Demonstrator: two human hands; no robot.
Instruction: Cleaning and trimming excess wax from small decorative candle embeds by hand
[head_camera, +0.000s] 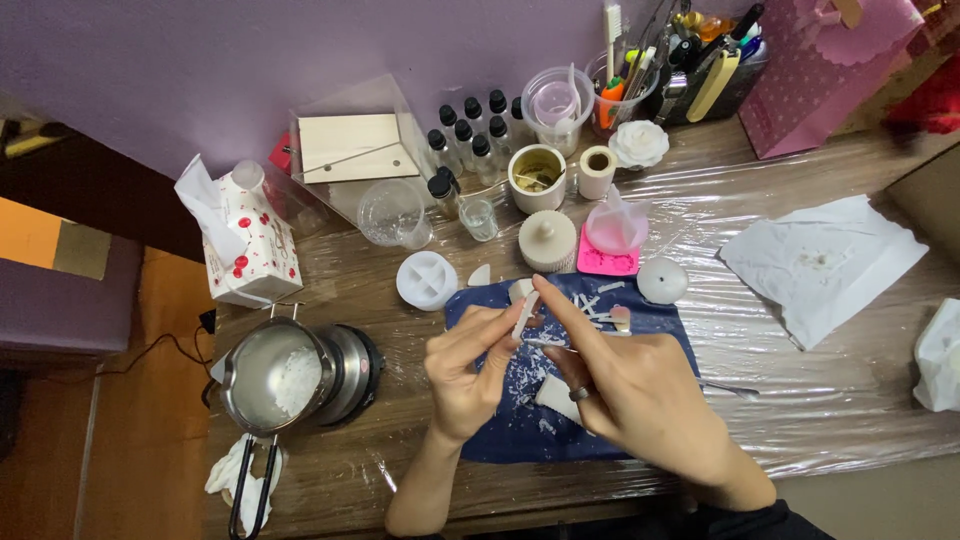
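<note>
— While both hands meet over the dark blue cloth (520, 425), what does each one hold?

— The left hand (462, 375) pinches a small white wax stick (525, 313) between thumb and fingertips, holding it tilted above the cloth. The right hand (640, 395), a dark ring on one finger, has its index finger stretched out along the stick, touching it; the other fingers curl loosely. Whether it grips a thin tool underneath, I cannot tell.

— And where is that on the table?

— Near the middle of the plastic-wrapped wooden table (830, 400), towards its front edge. White wax shavings (598, 305) lie scattered on the cloth.

— What stands around?

— Near the left edge, a steel melting pot with white wax inside (275, 378) sits on a small round heater. Behind it is a white tissue box with red cherries (250, 250). Just beyond the cloth are a round white mould (427, 279), a white lidded jar (548, 240) and a pink square mould (610, 260). Small black-capped bottles (470, 135) cluster by the back edge, and a crumpled white paper sheet (820, 260) lies towards the right edge.
</note>
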